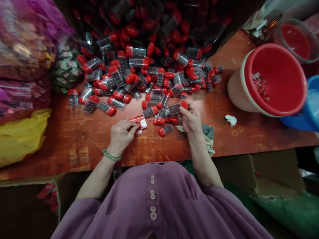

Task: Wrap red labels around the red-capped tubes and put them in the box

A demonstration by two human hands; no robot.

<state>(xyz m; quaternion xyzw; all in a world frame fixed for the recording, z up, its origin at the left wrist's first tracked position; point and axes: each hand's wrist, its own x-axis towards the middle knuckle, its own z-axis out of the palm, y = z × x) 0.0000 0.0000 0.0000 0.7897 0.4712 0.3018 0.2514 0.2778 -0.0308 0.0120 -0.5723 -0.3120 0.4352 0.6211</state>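
Note:
My left hand (122,136), with a green bead bracelet (111,155) at the wrist, pinches a small clear plastic packet with red print (139,121) just above the table. In my right hand (192,120), the fingers close on the red cap of a clear container (183,105) with dark round contents. Between my hands lie several more of these red-capped containers (150,111), one of them (165,130) nearest the table's front edge. Grey-green cloth scraps (208,139) lie beside and partly beneath my right wrist.
A big heap of red-capped containers (139,63) spills from a dark box behind. Filled bags (22,43) and a yellow bag (22,136) stand left. At right are a red bucket (281,76) with a few small packets, a blue tub (306,113) and a crumpled white scrap (231,120).

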